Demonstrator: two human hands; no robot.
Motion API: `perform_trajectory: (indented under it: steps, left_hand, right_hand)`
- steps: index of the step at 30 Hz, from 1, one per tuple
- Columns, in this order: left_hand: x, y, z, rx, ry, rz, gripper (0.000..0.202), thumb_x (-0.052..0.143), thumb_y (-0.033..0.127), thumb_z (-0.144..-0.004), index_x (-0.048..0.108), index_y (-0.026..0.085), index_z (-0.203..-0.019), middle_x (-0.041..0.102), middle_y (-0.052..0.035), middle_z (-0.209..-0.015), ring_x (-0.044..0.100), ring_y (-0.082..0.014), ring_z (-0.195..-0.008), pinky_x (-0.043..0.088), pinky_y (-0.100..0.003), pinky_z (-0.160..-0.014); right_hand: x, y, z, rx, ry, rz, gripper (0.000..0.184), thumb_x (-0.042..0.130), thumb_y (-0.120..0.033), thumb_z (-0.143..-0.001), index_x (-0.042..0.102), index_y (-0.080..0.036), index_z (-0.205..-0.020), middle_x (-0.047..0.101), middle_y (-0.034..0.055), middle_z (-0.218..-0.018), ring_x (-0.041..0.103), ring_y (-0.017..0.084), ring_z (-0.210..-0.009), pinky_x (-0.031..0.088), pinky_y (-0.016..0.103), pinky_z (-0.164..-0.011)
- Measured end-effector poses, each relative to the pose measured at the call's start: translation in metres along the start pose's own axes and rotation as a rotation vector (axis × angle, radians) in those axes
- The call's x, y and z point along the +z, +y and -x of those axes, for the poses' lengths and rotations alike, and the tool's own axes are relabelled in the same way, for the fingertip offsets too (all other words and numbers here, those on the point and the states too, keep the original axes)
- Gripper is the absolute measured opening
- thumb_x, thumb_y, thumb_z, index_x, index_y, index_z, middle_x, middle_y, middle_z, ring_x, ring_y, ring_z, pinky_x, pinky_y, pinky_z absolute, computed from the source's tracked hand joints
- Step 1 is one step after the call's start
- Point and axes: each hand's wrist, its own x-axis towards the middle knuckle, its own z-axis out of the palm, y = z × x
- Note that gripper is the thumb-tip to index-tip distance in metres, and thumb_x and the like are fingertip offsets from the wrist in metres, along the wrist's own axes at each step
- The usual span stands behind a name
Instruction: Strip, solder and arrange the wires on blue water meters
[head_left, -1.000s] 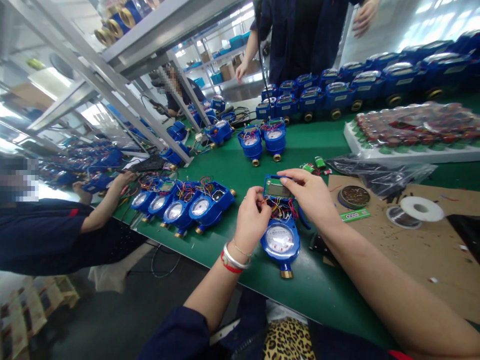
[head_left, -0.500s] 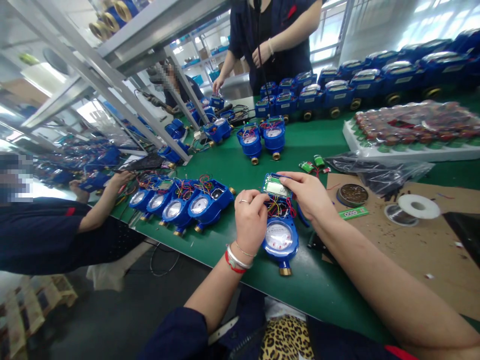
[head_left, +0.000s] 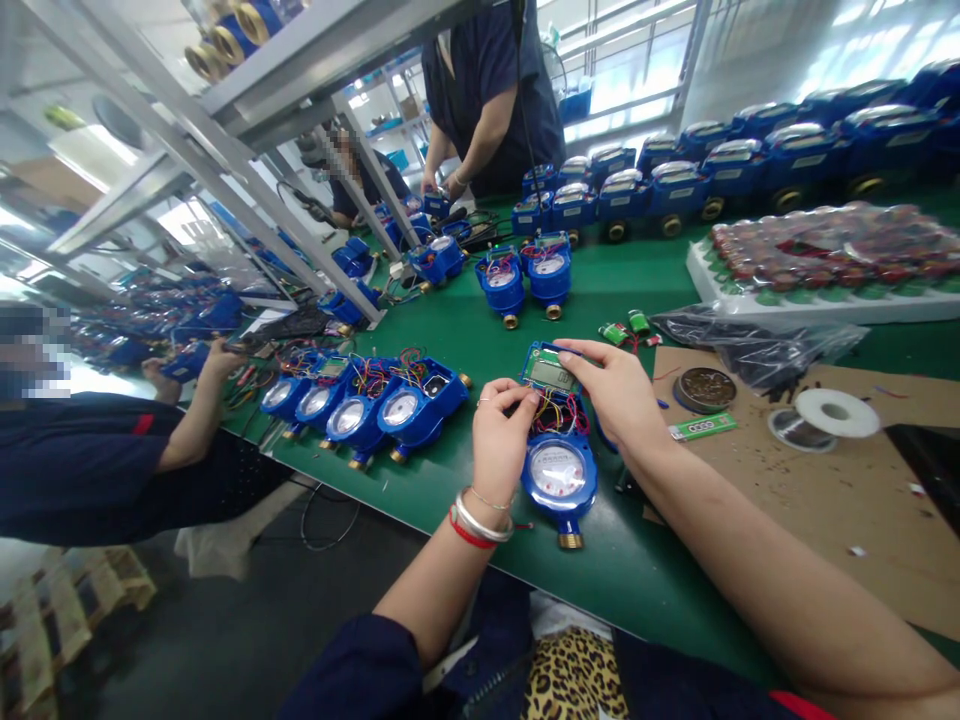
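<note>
A blue water meter (head_left: 559, 475) with a round clear-covered dial and a brass end lies on the green table in front of me. Its circuit board with an LCD screen (head_left: 551, 373) is raised and tilted above the open housing. Gripping the board's right edge is my right hand (head_left: 622, 395), thumb and fingers closed. My left hand (head_left: 501, 440) is closed in a pinch at the thin coloured wires (head_left: 546, 408) just below the board; its fingertips partly hide them. Several similar blue meters (head_left: 401, 410) with exposed wires stand in a row to the left.
Two wired meters (head_left: 502, 285) stand farther back. Long rows of finished-looking blue meters (head_left: 667, 185) line the back right, near a tray of wrapped batteries (head_left: 825, 262). A solder spool (head_left: 832, 415) and a round tin (head_left: 705, 390) rest on cardboard. Co-workers (head_left: 487, 100) are at the far side and left.
The board has tilted up slightly, and my left fingers have shifted a little at the wires. The far co-worker has moved left and bent down; the left co-worker's hand has shifted left.
</note>
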Motion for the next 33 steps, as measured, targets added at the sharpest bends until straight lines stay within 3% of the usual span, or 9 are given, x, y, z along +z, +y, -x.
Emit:
perform_trajectory:
  steps: [9,17,25,33]
  left_hand:
    - [-0.0011,-0.0069,0.0009,-0.096,-0.007,0.226,0.016,0.060,0.030,-0.084,0.069,0.017,-0.078,0.060,-0.0049,-0.102,0.055,-0.0172,-0.099,0.040,-0.029,-0.092]
    - [-0.0021,-0.0065,-0.0010,-0.117,-0.029,0.270,0.015,0.063,0.030,-0.081,0.066,0.017,-0.075,0.060,-0.0047,-0.099,0.054,-0.0173,-0.099,0.040,-0.030,-0.094]
    - [-0.0028,-0.0108,0.0004,-0.033,-0.047,0.224,0.014,0.061,0.033,-0.085,0.065,0.019,-0.084,0.059,-0.0049,-0.102,0.053,-0.0181,-0.104,0.039,-0.030,-0.096]
    - [-0.0046,-0.0044,0.0004,0.039,-0.029,0.083,0.013,0.059,0.029,-0.086,0.064,0.019,-0.081,0.055,-0.0072,-0.110,0.052,-0.0192,-0.108,0.042,-0.031,-0.093]
  right_hand:
    - [0.0001,0.0013,0.0002,-0.002,-0.020,-0.030,0.024,0.064,-0.031,-0.082,0.074,-0.024,-0.102,0.073,0.0019,-0.100,0.066,0.020,-0.090,0.050,0.034,-0.083]
    - [0.0010,-0.0004,0.0001,0.016,-0.031,-0.059,0.026,0.063,-0.030,-0.081,0.074,-0.021,-0.103,0.072,0.0035,-0.101,0.066,0.021,-0.090,0.051,0.034,-0.081]
    - [-0.0008,0.0027,-0.0014,0.050,-0.059,-0.103,0.026,0.064,-0.033,-0.080,0.074,-0.023,-0.103,0.073,0.0034,-0.098,0.066,0.021,-0.086,0.051,0.035,-0.078]
    - [0.0000,0.0036,-0.0022,0.035,-0.061,-0.103,0.028,0.062,-0.033,-0.082,0.073,-0.022,-0.105,0.072,0.0040,-0.099,0.066,0.021,-0.087,0.051,0.036,-0.080]
